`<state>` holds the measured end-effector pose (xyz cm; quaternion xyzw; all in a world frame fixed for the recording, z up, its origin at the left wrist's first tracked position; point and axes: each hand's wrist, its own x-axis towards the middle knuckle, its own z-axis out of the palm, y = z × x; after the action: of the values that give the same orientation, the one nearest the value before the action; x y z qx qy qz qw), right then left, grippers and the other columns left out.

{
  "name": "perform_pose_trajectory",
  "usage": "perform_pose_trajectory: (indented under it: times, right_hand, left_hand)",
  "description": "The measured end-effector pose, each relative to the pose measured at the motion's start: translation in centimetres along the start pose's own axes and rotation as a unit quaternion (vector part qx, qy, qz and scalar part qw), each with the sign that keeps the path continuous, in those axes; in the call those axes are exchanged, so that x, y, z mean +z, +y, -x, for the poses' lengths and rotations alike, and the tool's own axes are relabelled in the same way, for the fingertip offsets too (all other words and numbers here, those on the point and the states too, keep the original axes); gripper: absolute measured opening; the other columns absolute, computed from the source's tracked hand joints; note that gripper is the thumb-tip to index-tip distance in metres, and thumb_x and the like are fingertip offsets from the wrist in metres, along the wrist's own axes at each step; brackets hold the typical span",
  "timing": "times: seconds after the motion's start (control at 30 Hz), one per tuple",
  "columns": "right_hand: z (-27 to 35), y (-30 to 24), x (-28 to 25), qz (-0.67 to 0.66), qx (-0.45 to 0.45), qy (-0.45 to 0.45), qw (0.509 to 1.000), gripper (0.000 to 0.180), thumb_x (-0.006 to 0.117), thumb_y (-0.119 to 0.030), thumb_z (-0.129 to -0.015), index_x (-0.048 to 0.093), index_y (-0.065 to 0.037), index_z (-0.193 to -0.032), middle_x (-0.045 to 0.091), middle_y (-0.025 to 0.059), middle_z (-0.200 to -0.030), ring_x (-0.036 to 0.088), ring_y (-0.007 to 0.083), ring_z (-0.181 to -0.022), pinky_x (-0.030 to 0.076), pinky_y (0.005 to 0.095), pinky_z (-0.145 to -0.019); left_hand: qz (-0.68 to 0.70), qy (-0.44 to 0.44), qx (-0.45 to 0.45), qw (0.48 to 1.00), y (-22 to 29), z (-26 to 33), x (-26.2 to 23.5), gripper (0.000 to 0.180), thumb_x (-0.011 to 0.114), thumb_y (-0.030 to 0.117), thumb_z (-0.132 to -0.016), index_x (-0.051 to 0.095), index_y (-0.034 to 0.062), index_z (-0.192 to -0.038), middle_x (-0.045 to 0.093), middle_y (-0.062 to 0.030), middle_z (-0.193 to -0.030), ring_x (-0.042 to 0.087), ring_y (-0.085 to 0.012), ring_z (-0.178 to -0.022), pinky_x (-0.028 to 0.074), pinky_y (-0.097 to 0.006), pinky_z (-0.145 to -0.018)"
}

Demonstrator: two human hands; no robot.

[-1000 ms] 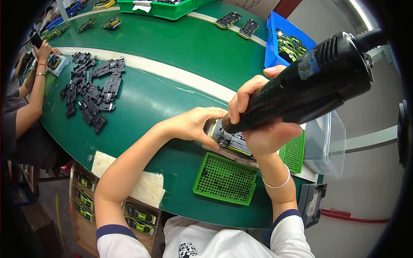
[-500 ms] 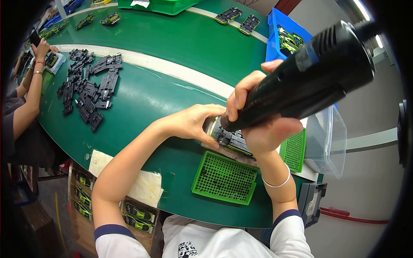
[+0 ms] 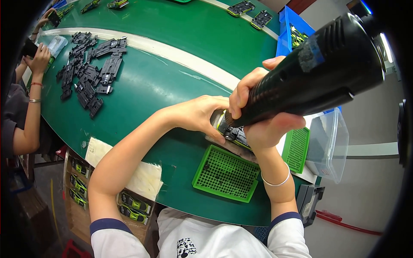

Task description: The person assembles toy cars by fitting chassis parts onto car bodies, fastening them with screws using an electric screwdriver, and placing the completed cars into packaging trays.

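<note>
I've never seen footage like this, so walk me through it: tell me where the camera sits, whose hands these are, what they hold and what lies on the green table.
The camera is worn on a person's head and looks down through a fisheye lens, so straight edges bend. The two forearms rising from the bottom are that person's own. The right hand grips a big black power screwdriver, tip down on a small toy car, which the left hand steadies. Beside it lie a green perforated tray and a clear plastic tub. Farther off on the green table sits a pile of black chassis parts. At the left edge, another person's hands are at work.
</note>
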<state>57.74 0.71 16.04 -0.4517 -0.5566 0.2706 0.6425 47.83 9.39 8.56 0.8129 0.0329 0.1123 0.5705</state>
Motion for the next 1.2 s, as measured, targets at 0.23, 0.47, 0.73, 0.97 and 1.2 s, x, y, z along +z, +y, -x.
perform_pose_trajectory:
  times: [0.23,0.47,0.73,0.97,1.2]
  right_hand:
    - [0.3,0.0,-0.2,0.007,-0.002,0.016,1.0,0.09,0.034,-0.08,-0.059,0.026,-0.005,-0.108,0.043,0.0066,-0.061,0.044,0.0125,-0.044,0.038,0.0218,-0.041]
    - [0.6,-0.3,-1.2,-0.012,-0.018,-0.032,0.999,0.095,0.036,-0.081,-0.056,0.025,-0.005,-0.111,0.044,0.008,-0.064,0.045,0.0138,-0.046,0.039,0.0231,-0.043]
    - [5.7,-3.8,-3.5,-0.169,-0.139,-0.047,0.975,0.083,0.046,-0.075,-0.06,0.025,-0.014,-0.113,0.043,0.0048,-0.064,0.047,0.0172,-0.045,0.042,0.029,-0.044]
    - [9.4,-3.5,-3.9,-0.109,-0.008,-0.045,0.993,0.078,0.047,-0.073,-0.058,0.027,-0.016,-0.107,0.046,0.0074,-0.064,0.049,0.0197,-0.048,0.044,0.0305,-0.048]
    - [9.9,-3.3,-4.5,-0.095,0.06,-0.065,0.992,0.077,0.049,-0.072,-0.058,0.029,-0.015,-0.107,0.048,0.009,-0.064,0.05,0.021,-0.049,0.045,0.0318,-0.049]
  left_hand:
    - [0.009,-0.015,0.007,1.0,0.7,0.1,-0.1,0.059,0.076,0.016,-0.055,0.051,0.0037,-0.107,0.054,-0.0092,-0.107,0.051,-0.0228,-0.099,0.041,-0.032,-0.085]
    - [-0.007,-0.018,0.008,1.0,0.8,-0.1,0.1,0.061,0.076,0.017,-0.056,0.05,0.0029,-0.109,0.053,-0.0099,-0.109,0.049,-0.0223,-0.102,0.04,-0.032,-0.088]
    - [0.003,-0.014,0.037,0.999,-1.2,-0.5,0.3,0.072,0.077,0.021,-0.056,0.046,0.0053,-0.119,0.047,-0.0102,-0.12,0.044,-0.0226,-0.111,0.034,-0.032,-0.096]
    - [0.015,-0.01,0.043,0.999,-1.4,-0.5,0.5,0.071,0.077,0.018,-0.056,0.046,0.0052,-0.119,0.048,-0.0098,-0.118,0.045,-0.0211,-0.11,0.034,-0.031,-0.096]
    - [0.015,-0.005,0.05,0.999,-1.3,-0.5,0.5,0.07,0.076,0.019,-0.056,0.046,0.0051,-0.118,0.051,-0.0102,-0.114,0.048,-0.0207,-0.105,0.037,-0.031,-0.092]
